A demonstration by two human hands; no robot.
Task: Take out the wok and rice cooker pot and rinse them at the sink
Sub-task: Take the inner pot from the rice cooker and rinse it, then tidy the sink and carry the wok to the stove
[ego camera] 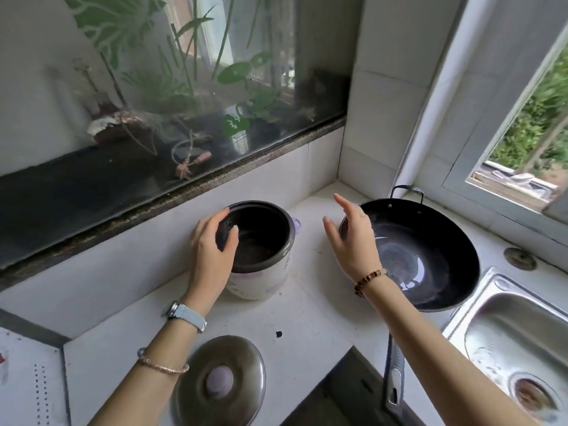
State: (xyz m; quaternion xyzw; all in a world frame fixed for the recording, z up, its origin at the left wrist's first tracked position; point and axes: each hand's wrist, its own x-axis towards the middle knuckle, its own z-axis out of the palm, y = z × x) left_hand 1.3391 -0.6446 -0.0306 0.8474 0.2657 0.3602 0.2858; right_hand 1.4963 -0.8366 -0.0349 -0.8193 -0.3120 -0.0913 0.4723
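The dark rice cooker pot (264, 238) sits inside the white and lilac rice cooker (261, 281) on the white counter. My left hand (212, 244) grips the pot's left rim, thumb inside and fingers outside. The black wok (430, 256) rests on the counter to the right, its long handle (395, 373) pointing toward me. My right hand (353, 238) hovers between cooker and wok with straight fingers, holding nothing. The steel sink (522, 342) lies at the lower right.
The cooker's metal lid (219, 382) lies on the counter near me. A dark window ledge (172, 192) with plants runs behind the cooker. An open window (528, 142) is at the right. A stove edge (27, 379) shows at the lower left.
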